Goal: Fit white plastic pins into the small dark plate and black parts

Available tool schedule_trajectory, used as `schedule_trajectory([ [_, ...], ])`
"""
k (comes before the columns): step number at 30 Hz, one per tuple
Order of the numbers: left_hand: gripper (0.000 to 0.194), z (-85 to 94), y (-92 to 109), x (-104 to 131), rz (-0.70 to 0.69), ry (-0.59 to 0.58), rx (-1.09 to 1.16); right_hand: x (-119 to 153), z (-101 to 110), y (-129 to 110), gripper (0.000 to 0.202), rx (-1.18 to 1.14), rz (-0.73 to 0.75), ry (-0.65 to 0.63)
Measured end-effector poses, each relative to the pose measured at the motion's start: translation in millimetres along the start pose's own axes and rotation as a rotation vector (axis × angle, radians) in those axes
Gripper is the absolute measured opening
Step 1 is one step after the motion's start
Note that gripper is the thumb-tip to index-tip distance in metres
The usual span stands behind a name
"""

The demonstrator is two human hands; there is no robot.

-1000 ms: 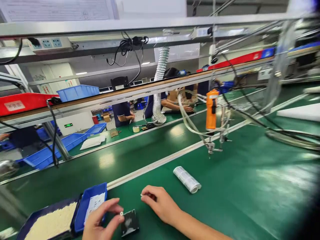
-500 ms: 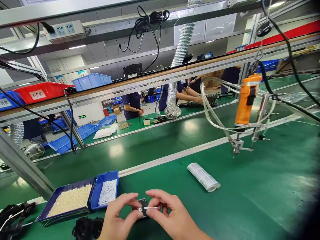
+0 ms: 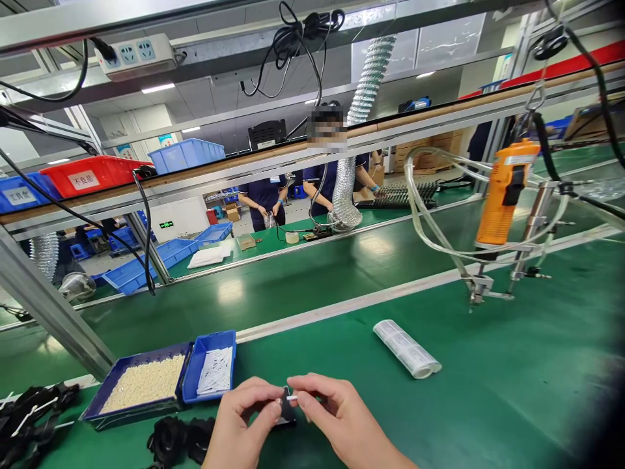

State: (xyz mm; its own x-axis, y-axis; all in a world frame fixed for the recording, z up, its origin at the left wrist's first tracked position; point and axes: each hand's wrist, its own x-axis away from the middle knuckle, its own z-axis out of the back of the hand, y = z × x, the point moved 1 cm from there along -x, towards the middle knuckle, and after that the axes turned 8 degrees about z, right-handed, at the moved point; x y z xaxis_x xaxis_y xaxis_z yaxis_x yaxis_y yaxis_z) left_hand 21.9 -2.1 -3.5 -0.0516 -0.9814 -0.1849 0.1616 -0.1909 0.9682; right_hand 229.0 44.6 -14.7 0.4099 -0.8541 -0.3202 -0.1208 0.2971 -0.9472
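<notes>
Held low before me, my left hand pinched a tiny pale piece, mostly hidden in my grip; my right hand pinched a slim, straight white stick, its exposed end pointing left at that piece. Behind them showed a black block on the green bench, then a blue tray of similar white sticks; farther off, a co-worker stood.

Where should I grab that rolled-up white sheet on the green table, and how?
I'd grip the rolled-up white sheet around its middle, coming from above and gently squeezing its two long sides. It lies on the green table, long and narrow, top uncovered; its open end might squash.
</notes>
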Motion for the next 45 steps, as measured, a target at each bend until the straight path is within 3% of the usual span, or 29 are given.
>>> schedule_trajectory([
  [2, 0.033, -2.1, 0, 1, 0.030, -0.008, 0.041, 0, -2, 3, 0.062, -0.035, -0.047, -0.011],
  [4, 0.036, -3.1, -3, 1, 0.024, -0.008, 0.024, 0, -4, 2, 0.055, -0.006, -0.046, -0.030],
  [9, 0.036, -4.3, -17, 1, -0.031, 0.030, -0.145, -1, -4, 0, 0.025, 0.228, 0.110, -0.083],
  [14, 0.039, -5.7, -20, 1, -0.122, 0.069, -0.249, -1, 1, 7, 0.022, 0.312, 0.211, -0.128],
  [18, 0.041, -4.5, -14, -1, -0.099, 0.068, -0.191, 1, 4, 6, 0.015, 0.344, 0.213, -0.166],
  [25, 0.039, 1.7, -5, -3, -0.006, 0.072, -0.127, 3, 7, 1, 0.034, 0.453, 0.330, -0.257],
  [28, 0.037, 2.3, -2, -3, 0.007, 0.115, -0.124, 2, 6, 0, 0.032, 0.395, 0.295, -0.254],
  [32, 0.036, 1.6, 1, -2, 0.035, 0.122, -0.119, -2, 4, -3, 0.034, 0.056, 0.079, -0.110],
  [34, 0.034, 1.6, 1, -2, 0.052, 0.104, -0.136, -1, 4, -4, 0.038, -0.055, 0.055, -0.055],
  [39, 0.027, 1.9, 0, 0, 0.062, 0.079, -0.150, 3, 2, -3, 0.043, -0.011, 0.144, -0.110],
  [42, 0.028, 1.5, -1, 1, 0.038, 0.090, -0.158, 4, 0, -1, 0.043, -0.036, 0.082, -0.141],
  [45, 0.025, 0.9, -2, 0, 0.019, 0.091, -0.157, 2, -1, 0, 0.044, -0.141, -0.003, -0.072],
])
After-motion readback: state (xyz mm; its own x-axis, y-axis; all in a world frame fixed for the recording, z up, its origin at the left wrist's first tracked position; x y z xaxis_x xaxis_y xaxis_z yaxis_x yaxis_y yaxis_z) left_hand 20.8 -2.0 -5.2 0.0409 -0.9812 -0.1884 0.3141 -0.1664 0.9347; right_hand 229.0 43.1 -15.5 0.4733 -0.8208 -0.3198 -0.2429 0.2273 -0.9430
